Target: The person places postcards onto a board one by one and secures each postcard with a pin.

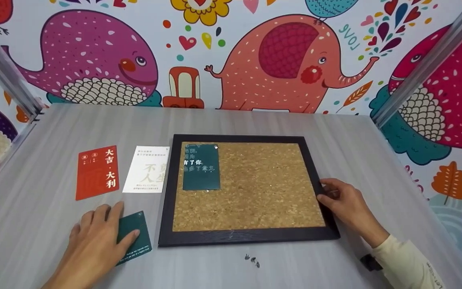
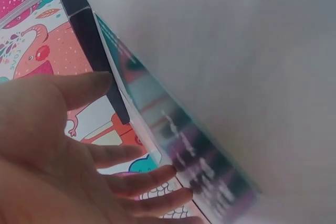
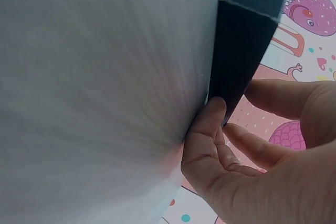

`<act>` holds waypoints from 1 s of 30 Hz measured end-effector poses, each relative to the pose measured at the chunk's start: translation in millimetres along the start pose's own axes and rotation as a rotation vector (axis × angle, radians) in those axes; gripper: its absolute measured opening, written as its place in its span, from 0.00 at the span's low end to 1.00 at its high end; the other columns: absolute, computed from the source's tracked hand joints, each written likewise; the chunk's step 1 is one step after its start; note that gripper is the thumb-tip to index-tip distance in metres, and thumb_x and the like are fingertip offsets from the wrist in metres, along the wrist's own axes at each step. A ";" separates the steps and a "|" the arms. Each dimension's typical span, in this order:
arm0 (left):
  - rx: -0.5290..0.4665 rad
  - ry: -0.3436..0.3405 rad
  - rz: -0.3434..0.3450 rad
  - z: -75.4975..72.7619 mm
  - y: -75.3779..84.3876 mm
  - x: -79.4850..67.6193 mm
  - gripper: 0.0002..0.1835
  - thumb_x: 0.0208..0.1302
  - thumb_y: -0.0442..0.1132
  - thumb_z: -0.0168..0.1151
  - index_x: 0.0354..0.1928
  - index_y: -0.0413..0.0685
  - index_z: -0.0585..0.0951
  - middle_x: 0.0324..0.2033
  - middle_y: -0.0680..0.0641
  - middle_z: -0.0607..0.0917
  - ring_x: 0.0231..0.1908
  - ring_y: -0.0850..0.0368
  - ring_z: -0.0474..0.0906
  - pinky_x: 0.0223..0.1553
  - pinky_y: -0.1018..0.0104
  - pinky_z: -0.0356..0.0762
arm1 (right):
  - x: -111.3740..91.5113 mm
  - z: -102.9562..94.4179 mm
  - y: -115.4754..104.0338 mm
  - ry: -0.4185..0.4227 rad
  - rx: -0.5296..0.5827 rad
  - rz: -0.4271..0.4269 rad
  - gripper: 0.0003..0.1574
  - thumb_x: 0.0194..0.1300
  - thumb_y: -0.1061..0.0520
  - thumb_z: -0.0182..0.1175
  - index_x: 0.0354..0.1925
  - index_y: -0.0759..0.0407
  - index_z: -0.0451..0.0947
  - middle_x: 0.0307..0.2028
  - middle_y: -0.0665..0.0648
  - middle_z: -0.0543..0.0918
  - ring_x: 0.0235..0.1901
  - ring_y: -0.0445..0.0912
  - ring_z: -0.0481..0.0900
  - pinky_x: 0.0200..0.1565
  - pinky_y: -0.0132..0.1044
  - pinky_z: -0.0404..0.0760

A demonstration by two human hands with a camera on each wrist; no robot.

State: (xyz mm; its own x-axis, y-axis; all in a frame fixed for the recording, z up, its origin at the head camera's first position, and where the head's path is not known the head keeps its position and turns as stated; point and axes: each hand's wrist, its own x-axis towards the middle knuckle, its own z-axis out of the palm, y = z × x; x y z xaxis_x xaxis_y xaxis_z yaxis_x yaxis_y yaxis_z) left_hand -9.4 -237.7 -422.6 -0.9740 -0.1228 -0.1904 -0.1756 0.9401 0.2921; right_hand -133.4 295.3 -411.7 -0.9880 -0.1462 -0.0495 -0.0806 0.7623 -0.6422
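Observation:
A cork board [image 1: 255, 192] in a dark frame lies flat on the table. A dark green card [image 1: 201, 180] with pale lettering sits at its upper left, a clear pin head at the card's top right corner. My right hand [image 1: 349, 204] grips the frame's right side; in the right wrist view fingers and thumb hold the dark edge [image 3: 241, 51]. My left hand [image 1: 94, 237] rests over another dark green card [image 1: 138, 224] on the table, fingers extended and thumb across the card. In the left wrist view this card [image 2: 194, 156] looks blurred beside the spread fingers.
A red card [image 1: 96, 172] and a white card [image 1: 144, 170] lie left of the board, the white one's right edge meeting the frame. Several small pins [image 1: 253, 259] lie in front. A patterned wall [image 1: 191, 52] stands behind, with metal posts at both sides.

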 end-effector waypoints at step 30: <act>0.021 0.006 0.118 -11.8 -28.1 -16.5 0.55 0.44 0.42 0.93 0.71 0.22 0.74 0.48 0.27 0.77 0.45 0.35 0.74 0.50 0.27 0.83 | 0.2 1.7 -1.2 0.009 -0.002 0.007 0.30 0.75 0.64 0.69 0.70 0.73 0.77 0.53 0.69 0.88 0.47 0.56 0.87 0.40 0.35 0.85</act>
State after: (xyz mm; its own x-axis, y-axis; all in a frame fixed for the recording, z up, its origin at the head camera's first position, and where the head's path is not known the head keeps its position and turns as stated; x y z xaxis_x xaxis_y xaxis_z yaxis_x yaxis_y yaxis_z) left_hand 9.9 -265.9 -416.6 -0.9886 -0.0129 -0.1498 -0.0568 0.9545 0.2928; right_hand -133.3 293.2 -412.3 -0.9897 -0.1349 -0.0474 -0.0735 0.7643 -0.6406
